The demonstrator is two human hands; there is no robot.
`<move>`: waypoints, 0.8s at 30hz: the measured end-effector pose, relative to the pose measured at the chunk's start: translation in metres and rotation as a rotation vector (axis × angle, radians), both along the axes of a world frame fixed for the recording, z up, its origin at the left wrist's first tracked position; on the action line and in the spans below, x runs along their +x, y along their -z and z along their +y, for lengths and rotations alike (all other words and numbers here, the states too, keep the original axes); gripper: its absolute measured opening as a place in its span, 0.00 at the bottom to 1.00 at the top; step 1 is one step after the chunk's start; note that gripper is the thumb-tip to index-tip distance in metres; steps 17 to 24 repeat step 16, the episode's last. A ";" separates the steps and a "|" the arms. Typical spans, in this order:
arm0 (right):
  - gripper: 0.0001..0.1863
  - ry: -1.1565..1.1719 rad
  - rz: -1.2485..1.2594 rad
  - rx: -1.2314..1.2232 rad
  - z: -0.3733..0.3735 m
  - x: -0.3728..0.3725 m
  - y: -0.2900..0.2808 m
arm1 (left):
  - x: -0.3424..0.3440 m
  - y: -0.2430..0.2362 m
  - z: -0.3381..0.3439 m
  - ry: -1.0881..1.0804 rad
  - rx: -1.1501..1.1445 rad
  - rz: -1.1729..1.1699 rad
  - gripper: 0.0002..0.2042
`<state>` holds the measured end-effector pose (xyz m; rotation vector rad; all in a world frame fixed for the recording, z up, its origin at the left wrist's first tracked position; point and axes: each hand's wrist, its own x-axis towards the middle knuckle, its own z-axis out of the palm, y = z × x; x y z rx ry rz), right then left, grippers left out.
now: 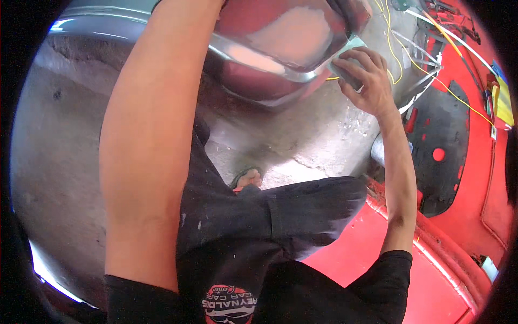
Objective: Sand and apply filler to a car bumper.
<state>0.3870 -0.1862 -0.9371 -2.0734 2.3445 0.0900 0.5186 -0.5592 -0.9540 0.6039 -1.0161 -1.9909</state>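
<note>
My right hand is closed around a grey-green sanding block. It presses the block to the right end of a dark red car body panel, where a bright edge runs across. The panel carries a large pale, dull patch of filler or bare surface near the top. My left forearm reaches up past the panel's left side, and its hand lies beyond the upper edge of the picture.
A yellow cord trails over the floor at the upper right. Beside my right arm lies a big red car part with a black mat-like sheet on it. A dark glossy panel fills the upper left. My sandalled foot rests on concrete.
</note>
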 end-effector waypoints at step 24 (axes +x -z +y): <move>0.22 -0.010 0.048 0.099 -0.039 0.012 -0.024 | -0.005 -0.002 -0.014 0.063 0.022 -0.037 0.19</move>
